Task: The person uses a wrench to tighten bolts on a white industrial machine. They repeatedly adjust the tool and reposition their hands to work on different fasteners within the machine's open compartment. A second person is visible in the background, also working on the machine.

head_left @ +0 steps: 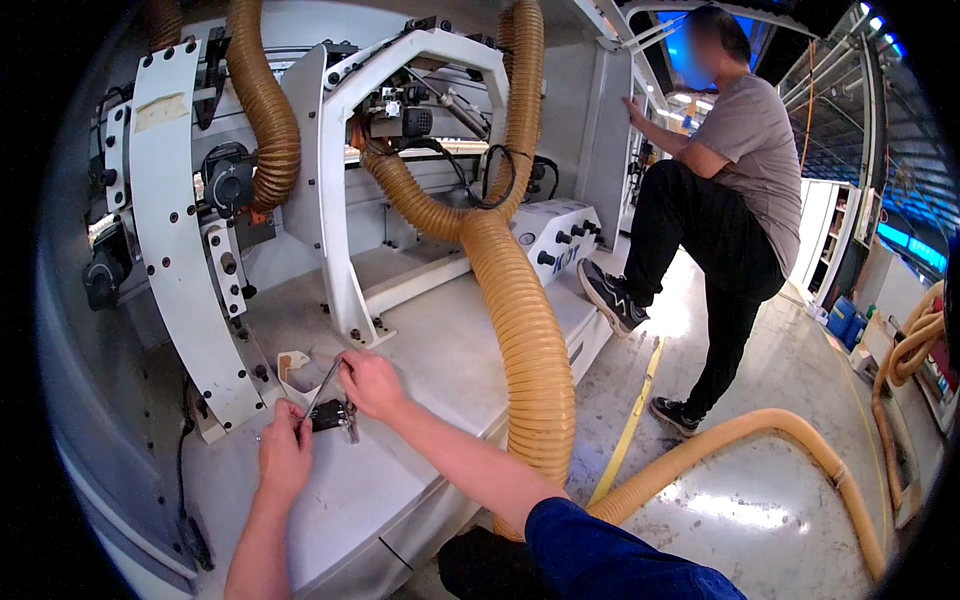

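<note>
My left hand [286, 452] and my right hand [372, 384] are close together over the grey machine bed. Between them slants a slim metal rod [322, 388], its exact kind too small to make out. The fingers of my left hand pinch its lower end, and my right hand's fingers are closed at its upper end. Just below the rod lies a small black block [328, 414] with shiny metal parts at its right side. Behind it is a white open container [292, 366] with something brown inside, beside the foot of a curved white panel [172, 190].
A ribbed tan hose [520, 350] drops in front of the bed, right of my forearm; another hose [760, 422] curves across the floor. A white frame [335, 200] rises ahead. At the right, a person [735, 160] stands with one foot raised against the machine's edge.
</note>
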### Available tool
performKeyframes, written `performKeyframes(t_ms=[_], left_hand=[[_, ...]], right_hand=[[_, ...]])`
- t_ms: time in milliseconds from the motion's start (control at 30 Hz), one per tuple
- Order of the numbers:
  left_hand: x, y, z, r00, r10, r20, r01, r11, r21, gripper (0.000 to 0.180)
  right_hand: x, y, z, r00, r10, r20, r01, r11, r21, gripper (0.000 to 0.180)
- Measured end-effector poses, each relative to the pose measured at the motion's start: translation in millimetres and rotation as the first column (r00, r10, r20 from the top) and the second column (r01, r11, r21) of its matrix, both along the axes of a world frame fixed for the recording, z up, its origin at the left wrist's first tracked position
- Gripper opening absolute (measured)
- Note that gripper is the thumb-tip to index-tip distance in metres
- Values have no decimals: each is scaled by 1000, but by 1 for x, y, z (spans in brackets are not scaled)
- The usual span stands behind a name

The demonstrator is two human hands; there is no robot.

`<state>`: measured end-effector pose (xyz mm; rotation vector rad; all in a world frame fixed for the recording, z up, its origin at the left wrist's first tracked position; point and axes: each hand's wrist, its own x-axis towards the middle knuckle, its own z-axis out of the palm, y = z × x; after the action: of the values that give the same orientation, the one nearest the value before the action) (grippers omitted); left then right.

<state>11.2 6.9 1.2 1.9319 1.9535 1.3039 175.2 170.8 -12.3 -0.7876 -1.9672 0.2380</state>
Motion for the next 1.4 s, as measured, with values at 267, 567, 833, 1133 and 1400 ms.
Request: performKeyframes(t_ms=[267, 567, 833, 1133, 1400], left_hand=[[6, -11, 10, 1000, 25, -6, -25, 1000, -14, 16], [3, -9, 5, 1000, 20, 5, -20, 999, -27, 15], [3, -8, 6, 999, 24, 35, -22, 998, -51, 18], [4, -8, 5, 1000, 19, 9, -18, 1000, -20, 17], [5, -8, 4, 1000, 20, 14, -20, 1000, -16, 18]], right_hand=[[-3, -4, -5, 999, 37, -39, -37, 999, -10, 19], [-3, -2, -1, 1000, 9, -19, -9, 1000, 1, 19], [-5, -6, 2, 999, -25, 44, 26, 999, -27, 20], [0, -4, -2, 999, 32, -32, -32, 999, 8, 21], [-2, -2, -5, 1000, -6, 8, 6, 1000, 7, 20]])
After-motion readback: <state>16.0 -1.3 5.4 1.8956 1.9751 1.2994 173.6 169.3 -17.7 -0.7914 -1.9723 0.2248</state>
